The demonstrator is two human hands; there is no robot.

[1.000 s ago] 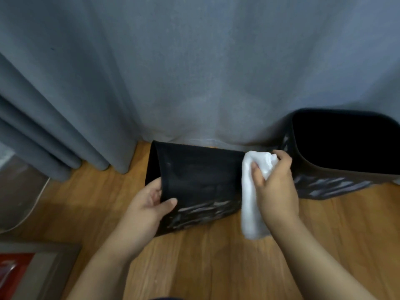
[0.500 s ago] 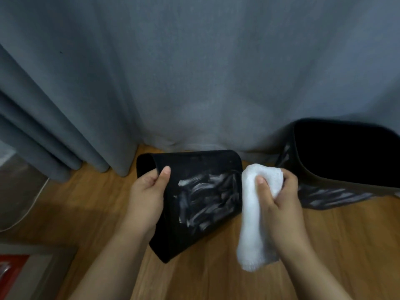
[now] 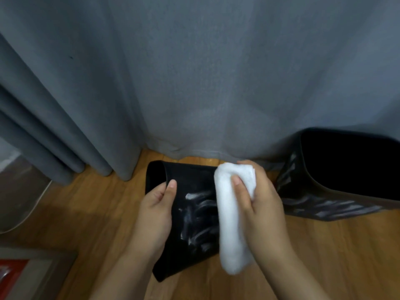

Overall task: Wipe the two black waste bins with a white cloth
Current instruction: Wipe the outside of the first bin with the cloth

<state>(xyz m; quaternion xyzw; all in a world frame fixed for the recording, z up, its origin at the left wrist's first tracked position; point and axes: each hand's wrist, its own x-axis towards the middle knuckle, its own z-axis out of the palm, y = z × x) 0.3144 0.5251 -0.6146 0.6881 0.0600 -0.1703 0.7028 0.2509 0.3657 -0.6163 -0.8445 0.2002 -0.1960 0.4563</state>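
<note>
Fluffy white cloth (image 3: pixel 232 217), rolled and gripped in the right hand (image 3: pixel 263 210), presses the smooth, streaked black bin (image 3: pixel 194 215) tipped on wooden floor (image 3: pixel 91 213); left hand (image 3: pixel 154 215) clasps its rim. Ribbed second bin (image 3: pixel 337 187) stands at three o'clock.

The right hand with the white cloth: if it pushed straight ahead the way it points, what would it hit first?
Probably the grey curtain hanging just beyond the right hand; depth is unclear.
</note>
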